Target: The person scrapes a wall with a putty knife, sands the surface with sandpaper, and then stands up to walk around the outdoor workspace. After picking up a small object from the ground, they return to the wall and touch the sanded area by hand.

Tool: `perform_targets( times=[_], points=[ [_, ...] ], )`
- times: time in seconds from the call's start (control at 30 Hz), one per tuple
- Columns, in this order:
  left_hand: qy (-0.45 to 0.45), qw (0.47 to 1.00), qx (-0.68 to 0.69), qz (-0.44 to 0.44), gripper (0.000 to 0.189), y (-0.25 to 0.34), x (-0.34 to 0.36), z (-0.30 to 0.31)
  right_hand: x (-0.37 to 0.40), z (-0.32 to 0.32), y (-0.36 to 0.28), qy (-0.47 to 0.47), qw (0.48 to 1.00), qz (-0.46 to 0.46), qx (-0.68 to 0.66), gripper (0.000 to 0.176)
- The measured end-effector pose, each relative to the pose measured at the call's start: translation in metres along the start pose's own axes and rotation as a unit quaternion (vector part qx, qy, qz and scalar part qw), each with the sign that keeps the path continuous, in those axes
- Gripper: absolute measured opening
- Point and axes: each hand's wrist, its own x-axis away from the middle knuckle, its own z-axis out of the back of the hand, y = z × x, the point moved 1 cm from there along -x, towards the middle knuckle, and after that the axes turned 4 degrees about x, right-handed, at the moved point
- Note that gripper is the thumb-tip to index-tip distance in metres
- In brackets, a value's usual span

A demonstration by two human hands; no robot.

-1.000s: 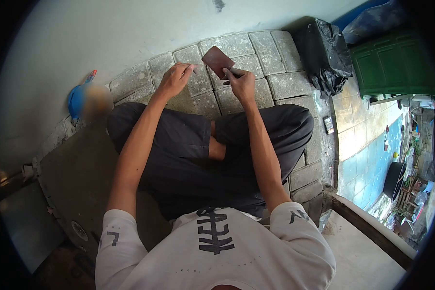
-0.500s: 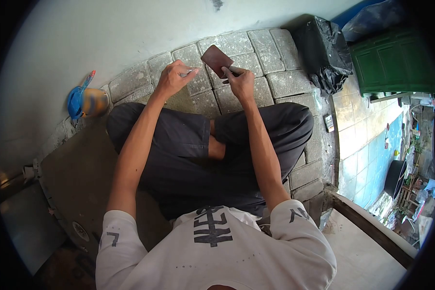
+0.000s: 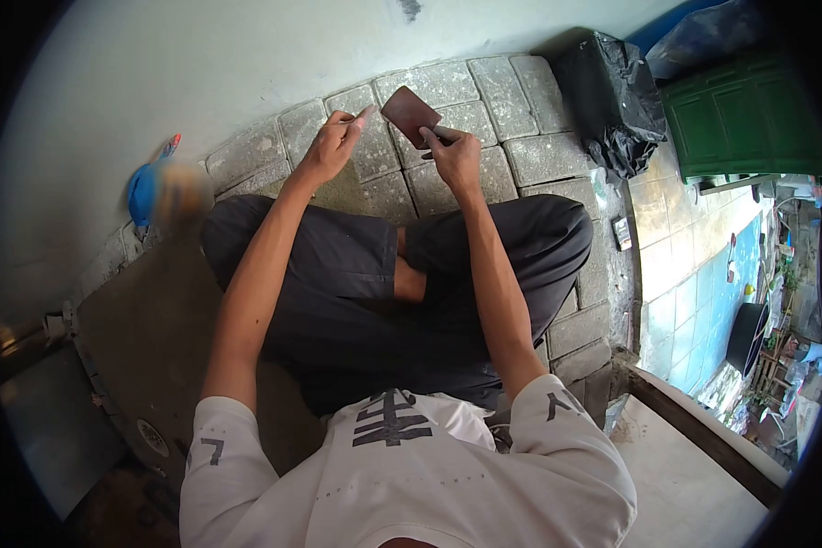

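Observation:
A dark red-brown rectangular sheet that looks like sandpaper (image 3: 409, 113) is pinched at its lower right corner by my right hand (image 3: 455, 155). Grey dust darkens the fingers of that hand. To the left of the sheet, my left hand (image 3: 336, 144) is raised with thumb and fingers drawn together, their tips pointing up and right. I cannot tell what small thing, if any, is between them. Both hands are above the paving blocks (image 3: 434, 84), in front of my crossed legs in dark trousers (image 3: 329, 260).
A pale wall (image 3: 219, 73) rises beyond the paving. At the left stands a container with blue on it (image 3: 142, 194), partly blurred. A black plastic-covered box (image 3: 612, 96) and a green crate (image 3: 749, 114) are at the upper right. Blue tiles (image 3: 699, 315) lie below them.
My left hand has turned, its fingertips swinging up toward the wall and straightening. The right hand and the sheet have hardly moved.

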Motion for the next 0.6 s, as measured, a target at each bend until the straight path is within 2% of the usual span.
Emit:
perform_targets(
  times=[0.13, 0.2, 0.23, 0.3, 0.33, 0.4, 0.6],
  points=[
    [-0.024, 0.999, 0.012, 0.038, 0.048, 0.010, 0.001, 0.002, 0.001, 0.001, 0.000, -0.006, 1.000, -0.003, 0.011, 0.026],
    [-0.066, 0.994, -0.081, 0.023, 0.048, 0.012, 0.001, 0.007, 0.001, 0.002, -0.002, -0.009, 1.000, -0.008, 0.006, 0.027],
    [-0.066, 0.994, -0.081, 0.022, 0.048, 0.009, 0.000, 0.008, 0.001, 0.002, -0.002, -0.011, 1.000, -0.015, 0.002, 0.028],
    [-0.057, 0.991, -0.042, 0.116, 0.051, 0.003, -0.002, 0.007, 0.000, 0.001, -0.001, -0.007, 1.000, -0.010, 0.000, 0.028],
    [-0.056, 0.991, -0.041, 0.116, 0.051, 0.001, -0.002, 0.006, 0.000, 0.000, 0.000, -0.003, 1.000, -0.005, -0.003, 0.028],
    [0.004, 0.999, 0.024, 0.036, 0.054, -0.002, 0.000, 0.005, 0.000, 0.001, 0.000, -0.008, 1.000, -0.007, 0.001, 0.028],
    [0.007, 1.000, -0.002, 0.027, 0.059, 0.002, 0.001, 0.004, 0.001, 0.001, -0.001, -0.010, 1.000, -0.006, 0.006, 0.027]
  ],
)
